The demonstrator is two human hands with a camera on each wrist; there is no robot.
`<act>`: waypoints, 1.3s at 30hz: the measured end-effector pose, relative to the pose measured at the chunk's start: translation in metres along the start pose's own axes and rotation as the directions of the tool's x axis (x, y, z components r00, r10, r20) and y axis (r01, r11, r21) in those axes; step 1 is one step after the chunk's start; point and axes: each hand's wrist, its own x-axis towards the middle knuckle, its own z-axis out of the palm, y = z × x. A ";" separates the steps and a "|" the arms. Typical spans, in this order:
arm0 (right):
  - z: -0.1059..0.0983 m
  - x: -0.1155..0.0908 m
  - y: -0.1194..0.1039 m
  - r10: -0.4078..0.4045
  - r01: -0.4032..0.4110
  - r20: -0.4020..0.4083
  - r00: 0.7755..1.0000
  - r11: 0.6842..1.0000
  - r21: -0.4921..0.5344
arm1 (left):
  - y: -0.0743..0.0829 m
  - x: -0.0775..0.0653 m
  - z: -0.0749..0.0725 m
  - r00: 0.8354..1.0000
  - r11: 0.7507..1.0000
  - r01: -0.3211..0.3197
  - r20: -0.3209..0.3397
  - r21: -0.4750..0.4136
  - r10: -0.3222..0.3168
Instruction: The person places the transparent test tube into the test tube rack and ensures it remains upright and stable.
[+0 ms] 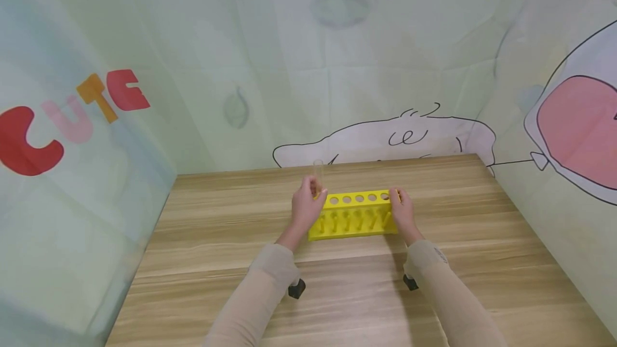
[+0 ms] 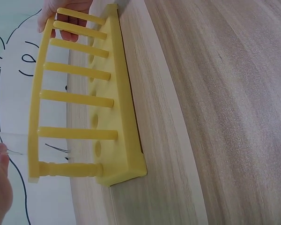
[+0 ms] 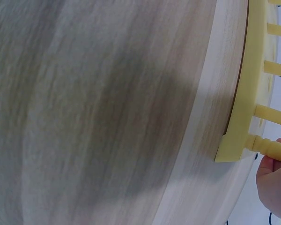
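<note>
A yellow test tube rack (image 1: 352, 232) stands upright on the wooden table, with a row of holes along its top and a row of pegs. At its left end my left hand (image 1: 306, 205) pinches a clear test tube (image 1: 318, 169), whose upper end sticks up above the fingers. In the left wrist view the lower part of the test tube (image 2: 56, 151) shows below the rack's top plate, over the base. My right hand (image 1: 403, 212) grips the right end of the rack, its fingers beside the end post (image 3: 271, 149) in the right wrist view.
The wood-grain table (image 1: 217, 224) ends at a printed cloth backdrop (image 1: 231, 68) behind and at both sides. Black wrist devices (image 1: 296, 288) hang under both sleeves.
</note>
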 end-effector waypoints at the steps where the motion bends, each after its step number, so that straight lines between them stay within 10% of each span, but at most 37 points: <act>1: 0.000 0.000 0.000 0.000 0.000 0.000 1.000 1.000 0.001 | 0.000 0.000 0.000 1.000 1.000 0.005 0.003 0.003 -0.005; 39: -0.001 -0.002 -0.002 0.012 -0.012 0.013 1.000 1.000 0.012 | -0.005 -0.001 0.003 0.993 0.994 0.097 0.057 0.048 -0.100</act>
